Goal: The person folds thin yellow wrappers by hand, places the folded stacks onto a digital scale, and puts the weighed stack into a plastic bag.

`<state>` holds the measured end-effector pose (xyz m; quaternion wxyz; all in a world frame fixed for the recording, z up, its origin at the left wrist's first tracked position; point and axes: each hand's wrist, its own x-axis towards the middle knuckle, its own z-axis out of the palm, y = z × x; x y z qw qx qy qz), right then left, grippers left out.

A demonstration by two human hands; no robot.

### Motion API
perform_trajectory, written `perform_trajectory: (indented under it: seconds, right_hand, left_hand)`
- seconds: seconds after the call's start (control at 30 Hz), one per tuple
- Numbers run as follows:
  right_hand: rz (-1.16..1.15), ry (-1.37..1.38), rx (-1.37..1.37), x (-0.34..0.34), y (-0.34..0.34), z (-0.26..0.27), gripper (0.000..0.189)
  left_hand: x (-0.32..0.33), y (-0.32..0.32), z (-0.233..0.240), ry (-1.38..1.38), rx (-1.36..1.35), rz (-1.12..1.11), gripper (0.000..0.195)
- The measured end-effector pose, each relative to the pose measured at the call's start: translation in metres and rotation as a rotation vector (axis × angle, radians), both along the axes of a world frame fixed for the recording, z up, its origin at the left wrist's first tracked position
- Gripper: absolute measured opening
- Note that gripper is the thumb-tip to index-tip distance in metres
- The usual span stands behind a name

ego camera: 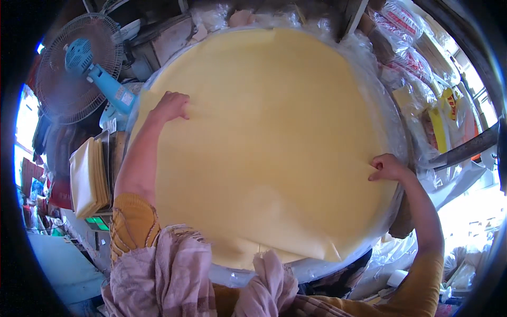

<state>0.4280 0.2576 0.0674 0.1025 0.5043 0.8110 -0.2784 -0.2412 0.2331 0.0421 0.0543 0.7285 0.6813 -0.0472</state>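
A large, smooth pale-yellow sheet (257, 138) is spread over a surface covered with clear plastic film (380, 107). My left hand (172, 106) pinches the sheet near its left side, with small creases at the fingertips. Near the right edge my right hand (386, 167) grips the sheet between thumb and curled fingers. The sheet's near edge is slightly rumpled and folded, close to the knotted end of a pinkish scarf (269, 281). The material of the sheet cannot be told for certain.
A blue electric fan (115, 89) stands at the left beyond my forearm. Below it is a stack of folded yellow sheets (88, 178). Plastic-wrapped packs (408, 51) are piled at the upper right, and a dark metal bar (469, 148) juts in at the right.
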Motion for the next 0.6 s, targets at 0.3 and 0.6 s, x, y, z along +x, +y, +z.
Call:
perform_trajectory:
  seconds: [0.3, 0.6]
  right_hand:
    - [0.105, 0.049, 0.653, 0.016, -0.055, 0.014, 0.038]
    - [0.385, -0.36, 0.963, 0.003, -0.09, -0.035, 0.063]
  left_hand:
    - [-0.026, -0.074, 0.005, 0.341, 0.581, -0.058, 0.028]
    - [-0.001, -0.101, -0.031, 0.26, 0.432, -0.082, 0.021]
